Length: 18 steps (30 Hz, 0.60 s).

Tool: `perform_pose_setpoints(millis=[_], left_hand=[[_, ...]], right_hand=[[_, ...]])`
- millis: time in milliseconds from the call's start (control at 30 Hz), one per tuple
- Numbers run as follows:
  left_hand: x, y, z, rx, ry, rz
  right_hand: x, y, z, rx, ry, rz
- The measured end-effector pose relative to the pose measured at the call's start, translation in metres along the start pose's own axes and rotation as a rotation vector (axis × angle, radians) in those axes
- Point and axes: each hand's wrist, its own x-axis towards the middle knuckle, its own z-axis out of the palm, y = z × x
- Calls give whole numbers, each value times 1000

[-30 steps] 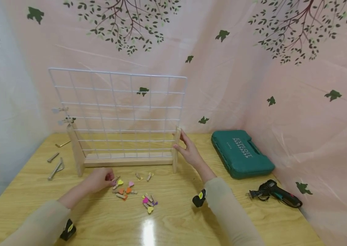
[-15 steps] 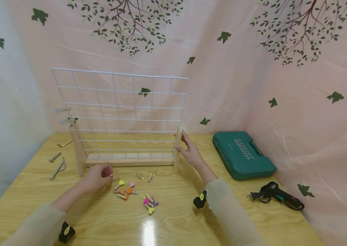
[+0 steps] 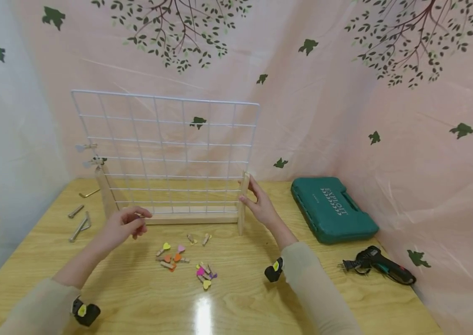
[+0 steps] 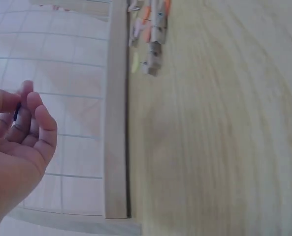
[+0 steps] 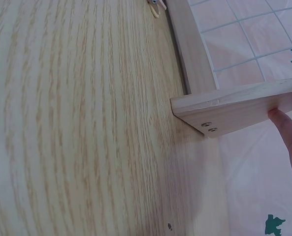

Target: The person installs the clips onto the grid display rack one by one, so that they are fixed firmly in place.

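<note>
My left hand (image 3: 121, 228) is raised in front of the wooden base bar of a stand. Between its thumb and fingertips it pinches a mini clothespin, mostly hidden; only a thin dark edge shows in the left wrist view. My right hand (image 3: 261, 207) grips the right upright (image 3: 242, 202) of the stand, thumb on the near side. A white wire grid (image 3: 169, 135) stands between the uprights. Two clothespins with pale blue ends (image 3: 89, 163) are clipped on its left edge. Several heart-topped mini clothespins (image 3: 171, 258) lie on the table below the stand.
At the right lie a green tool case (image 3: 332, 209) and a black glue gun (image 3: 380, 265) with its plug. Bolts (image 3: 78, 229) and hex keys (image 3: 89, 193) lie left of the stand. A pink printed curtain (image 3: 295, 111) hangs behind the table.
My left hand has lifted a clothespin from the loose pile and moved up and left to the base bar, its wrist turning. The right hand keeps its grip on the upright.
</note>
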Motion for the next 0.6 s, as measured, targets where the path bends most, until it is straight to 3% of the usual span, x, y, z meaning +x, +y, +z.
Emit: perform_pose_setpoints(millis=[167,267,367,400,500,600], left_hand=[[0,15,-11,81,101,106],[-1,30,-22,166,220,78],[-1,45,-37,194,328,55],[0,50,-43,177,365,62],[5,69,-60,88,515,173],[10,88,-79,-129,683,266]], right_hand=[[1,0,0,-1,0,-20],[1,0,0,1,4,-17],[2,0,0,8,6,-1],[2,0,0,12,7,4],[1,0,1,22,11,22],[2,1,1,31,13,26]])
